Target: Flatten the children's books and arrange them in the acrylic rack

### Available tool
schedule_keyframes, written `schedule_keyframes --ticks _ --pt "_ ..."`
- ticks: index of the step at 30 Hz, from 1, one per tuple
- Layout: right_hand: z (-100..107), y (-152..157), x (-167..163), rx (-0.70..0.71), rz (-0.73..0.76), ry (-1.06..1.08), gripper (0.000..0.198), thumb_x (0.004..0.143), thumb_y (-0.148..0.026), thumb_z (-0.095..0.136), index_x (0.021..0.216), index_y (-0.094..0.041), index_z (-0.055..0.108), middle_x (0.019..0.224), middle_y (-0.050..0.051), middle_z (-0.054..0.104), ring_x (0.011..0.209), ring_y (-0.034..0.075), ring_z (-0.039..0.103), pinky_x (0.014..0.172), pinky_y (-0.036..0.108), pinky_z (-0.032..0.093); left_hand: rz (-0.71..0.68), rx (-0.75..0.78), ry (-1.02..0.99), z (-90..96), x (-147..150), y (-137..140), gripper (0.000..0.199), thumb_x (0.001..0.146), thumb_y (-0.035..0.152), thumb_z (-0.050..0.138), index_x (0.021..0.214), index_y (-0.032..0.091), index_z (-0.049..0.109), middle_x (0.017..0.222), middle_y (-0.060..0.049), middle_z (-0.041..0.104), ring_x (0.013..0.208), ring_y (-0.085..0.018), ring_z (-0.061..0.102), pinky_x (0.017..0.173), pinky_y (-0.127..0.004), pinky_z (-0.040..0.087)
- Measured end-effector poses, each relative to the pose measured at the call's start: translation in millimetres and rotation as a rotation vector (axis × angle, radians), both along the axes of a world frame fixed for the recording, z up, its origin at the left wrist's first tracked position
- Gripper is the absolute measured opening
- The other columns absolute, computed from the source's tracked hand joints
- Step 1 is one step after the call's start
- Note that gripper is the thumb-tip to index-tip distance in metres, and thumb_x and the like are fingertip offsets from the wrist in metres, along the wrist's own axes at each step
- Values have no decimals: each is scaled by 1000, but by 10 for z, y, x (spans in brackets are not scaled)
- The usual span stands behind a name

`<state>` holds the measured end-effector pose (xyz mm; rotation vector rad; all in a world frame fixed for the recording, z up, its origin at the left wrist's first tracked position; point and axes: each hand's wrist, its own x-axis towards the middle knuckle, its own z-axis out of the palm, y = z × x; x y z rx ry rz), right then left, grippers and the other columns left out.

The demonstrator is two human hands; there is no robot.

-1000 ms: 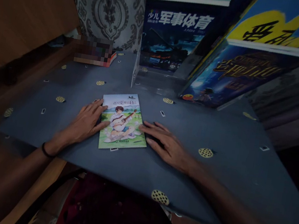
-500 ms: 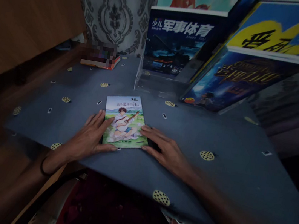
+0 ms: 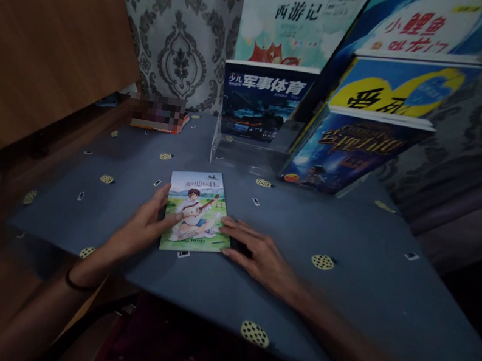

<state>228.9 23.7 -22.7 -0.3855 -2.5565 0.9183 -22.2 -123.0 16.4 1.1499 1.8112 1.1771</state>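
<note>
A thin paperback book (image 3: 196,213) lies face up on the patterned tablecloth. Its cover shows a child seated on grass playing a guitar. My left hand (image 3: 144,223) grips its left side, the thumb on the cover and the fingers along the edge, partly hidden by the book. On the opposite side, my right hand (image 3: 259,254) holds the lower right edge between fingers and thumb; the fingertips rest on the margin of the cover. A dark band circles my left wrist.
Clear stands at the back hold several upright books, among them a dark blue one (image 3: 263,101) and a blue fantasy book (image 3: 342,151). A small stack of books (image 3: 159,117) lies at the back left. A wooden panel (image 3: 55,20) borders the left side.
The view has tilted up, showing more of the standing books. My left thumb has moved from the book's bottom edge up onto the cover. The right hand stays at the right edge.
</note>
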Motion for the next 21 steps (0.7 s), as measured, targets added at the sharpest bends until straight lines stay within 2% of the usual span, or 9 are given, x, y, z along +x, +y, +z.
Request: schedule_keyframes --ticks 2,4,5,8,12,16,21 --pt "-2 1 -2 0 1 16 42 94 -30 68 135 -29 64 145 6 60 136 27 55 116 56 43 119 4 -160 68 -52 76 68 88 37 70 148 22 42 156 -16 45 145 -34 43 111 -45 50" --pt "0 6 -4 3 4 27 41 93 -30 69 134 -28 65 145 7 60 135 27 56 115 56 44 241 -8 -328 150 -140 134 56 86 28 73 136 17 50 141 -19 59 134 -32 56 90 -37 61" --pt "1 9 -6 3 8 31 41 93 -30 69 134 -28 65 144 7 61 135 28 56 115 56 45 285 -19 -406 190 -187 156 50 85 23 74 129 15 53 132 -19 65 125 -31 63 78 -32 63" --pt "3 22 -6 -4 25 49 40 93 -31 69 132 -28 66 142 7 63 134 28 57 114 57 46 348 -59 -573 286 -295 203 32 82 10 75 108 13 58 107 -16 74 99 -25 74 54 -22 57" --pt "0 34 7 -14 21 61 39 92 -31 70 131 -26 67 141 9 63 133 28 58 112 56 48 357 -146 -622 340 -324 257 11 89 10 67 92 14 57 98 -16 75 85 -21 77 43 -15 46" --pt "9 31 22 -23 11 53 39 92 -30 70 130 -24 68 141 10 63 133 28 58 111 56 49 278 -207 -597 358 -343 319 12 89 13 69 91 13 57 98 -15 75 74 -20 78 33 -12 30" --pt "31 26 23 -40 13 61 38 92 -30 70 129 -23 68 140 12 64 133 28 59 111 56 49 179 -247 -612 307 -434 400 12 85 13 73 85 12 61 80 -10 74 53 -14 71 30 -10 24"
